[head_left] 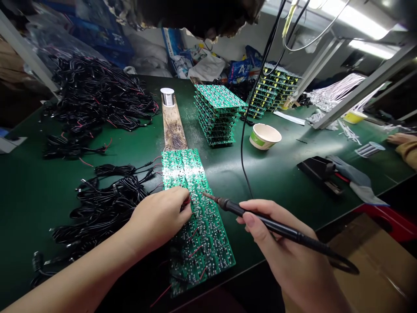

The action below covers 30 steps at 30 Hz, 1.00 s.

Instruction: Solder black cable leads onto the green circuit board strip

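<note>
A long green circuit board panel (pixel 211 226) lies on the green table, with red wires along its left part. My left hand (pixel 163 213) is closed over the panel's left side, its thumb and fingers pinching a thin red and black wire (pixel 186 202). My right hand (pixel 276 239) grips a black soldering iron (pixel 267 222), whose tip touches or hovers just over the middle of the panel, right of my left fingers. Bundled black cables (pixel 100 208) lie left of the panel, some with their red wires reaching its edge.
Behind the panel, a wooden strip (pixel 172 126) bears a solder spool (pixel 167 97). Stacked green boards (pixel 216 115), a paper bowl (pixel 265 136) and a black hanging cord (pixel 243 152) are further right. A large cable heap (pixel 100 93) fills the back left. Another person's hand (pixel 401 138) shows far right.
</note>
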Available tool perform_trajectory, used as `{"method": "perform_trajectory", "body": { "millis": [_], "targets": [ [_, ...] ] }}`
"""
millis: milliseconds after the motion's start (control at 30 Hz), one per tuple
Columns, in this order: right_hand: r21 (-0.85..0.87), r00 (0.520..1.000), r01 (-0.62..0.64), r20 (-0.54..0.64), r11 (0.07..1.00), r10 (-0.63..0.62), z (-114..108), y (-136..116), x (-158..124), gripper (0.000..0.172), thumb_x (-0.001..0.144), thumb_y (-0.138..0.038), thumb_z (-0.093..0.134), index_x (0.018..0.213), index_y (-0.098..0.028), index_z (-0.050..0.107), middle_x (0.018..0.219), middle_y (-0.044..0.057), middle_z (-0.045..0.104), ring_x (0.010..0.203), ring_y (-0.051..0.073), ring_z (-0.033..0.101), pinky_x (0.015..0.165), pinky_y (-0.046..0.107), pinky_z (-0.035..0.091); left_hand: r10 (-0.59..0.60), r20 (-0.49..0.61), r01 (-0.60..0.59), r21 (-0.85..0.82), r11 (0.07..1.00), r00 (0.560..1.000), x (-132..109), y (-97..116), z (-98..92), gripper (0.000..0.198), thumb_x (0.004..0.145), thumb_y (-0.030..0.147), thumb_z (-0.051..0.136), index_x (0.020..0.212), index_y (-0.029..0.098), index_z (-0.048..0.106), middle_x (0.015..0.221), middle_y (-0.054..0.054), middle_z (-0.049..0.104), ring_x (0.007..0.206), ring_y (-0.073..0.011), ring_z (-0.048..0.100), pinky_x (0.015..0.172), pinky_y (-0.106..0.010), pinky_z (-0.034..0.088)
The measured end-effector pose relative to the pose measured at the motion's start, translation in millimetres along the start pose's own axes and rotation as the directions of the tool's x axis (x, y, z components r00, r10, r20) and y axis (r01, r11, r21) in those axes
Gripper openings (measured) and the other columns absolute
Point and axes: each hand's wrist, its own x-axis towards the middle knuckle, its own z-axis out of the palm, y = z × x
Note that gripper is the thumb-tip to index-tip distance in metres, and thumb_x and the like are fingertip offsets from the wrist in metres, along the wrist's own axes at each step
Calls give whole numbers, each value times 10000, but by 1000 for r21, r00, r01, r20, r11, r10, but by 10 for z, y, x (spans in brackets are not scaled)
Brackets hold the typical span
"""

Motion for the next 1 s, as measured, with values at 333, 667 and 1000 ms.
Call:
{"method": "perform_trajectory", "body": {
  "millis": [333, 667, 1000],
  "targets": [
    [6, 999, -44, -17, 999, 44, -57, 81, -83, 171, 1050, -406, 661, 1065, -290, 786, 861, 7, 837, 731, 187, 813, 670, 252, 677, 1, 29, 3, -136, 991, 1000, 10, -33, -87, 229, 983, 405, 502, 924, 254, 663, 937, -30, 743, 833, -225, 643, 713, -349, 405],
    [14, 997, -74, 27, 997, 74, -61, 133, -5, 159, 1045, -373, 656, 1074, -291, 790, 854, -4, 836, 727, 168, 810, 633, 212, 656, 27, 88, -7, -224, 975, 996, 127, -74, -205, 317, 991, 494, 489, 908, 252, 677, 939, -33, 734, 882, -240, 657, 764, -356, 445],
    [39, 994, -76, 80, 996, 73, 92, 96, 92, 112, 995, -319, 689, 986, -290, 797, 792, -36, 816, 623, 137, 749, 672, 196, 660, -38, 17, 38, 45, 998, 999, 74, -31, -27, 275, 1054, 392, 402, 948, 239, 604, 980, -52, 716, 866, -247, 658, 732, -372, 387]
  ]
}}
